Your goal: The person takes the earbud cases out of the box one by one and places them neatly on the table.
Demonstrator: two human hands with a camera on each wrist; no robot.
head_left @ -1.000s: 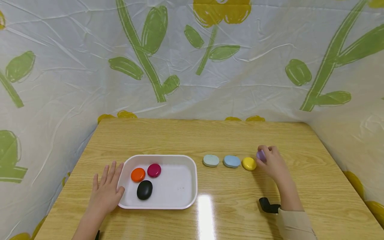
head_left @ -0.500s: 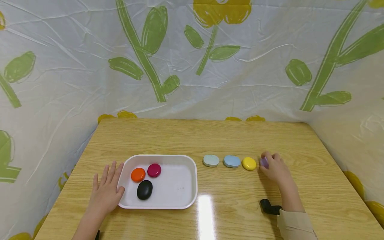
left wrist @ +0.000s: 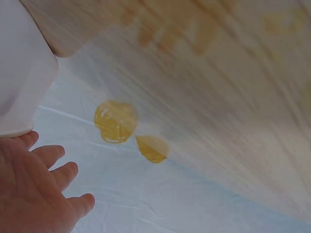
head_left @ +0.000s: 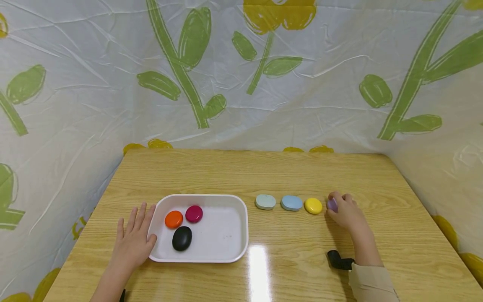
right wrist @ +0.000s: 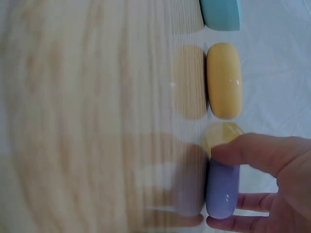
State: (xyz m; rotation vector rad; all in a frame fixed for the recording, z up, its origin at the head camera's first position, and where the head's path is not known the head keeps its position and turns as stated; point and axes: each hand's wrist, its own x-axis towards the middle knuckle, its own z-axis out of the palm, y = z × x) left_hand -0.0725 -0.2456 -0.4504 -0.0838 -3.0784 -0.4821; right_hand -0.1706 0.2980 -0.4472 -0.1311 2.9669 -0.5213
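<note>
My right hand [head_left: 345, 213] pinches a smooth purple pebble-like piece [right wrist: 223, 187] between thumb and fingers, down at the tabletop. In the head view the hand covers most of that purple piece. Left of it lie a round yellow piece [head_left: 313, 206], an oblong blue piece [head_left: 292, 203] and an oblong pale green piece [head_left: 266, 202], making a row. My left hand [head_left: 133, 242], fingers straight and spread, rests against the left side of a white tray [head_left: 230, 259]. Inside the tray are an orange piece [head_left: 174, 219], a magenta piece [head_left: 194, 214] and a larger black oval [head_left: 182, 238].
The wooden table [head_left: 294, 260] ends at the back against a white sheet [head_left: 271, 113] with painted flowers, which also hangs at both sides. A black fitting [head_left: 339, 261] juts out beside the right wrist, by the sleeve [head_left: 371, 283].
The right hand has shifted slightly right and nearer with the purple piece, widening the gap to the yellow one. Over the last half second it holds still. The left hand stays put.
</note>
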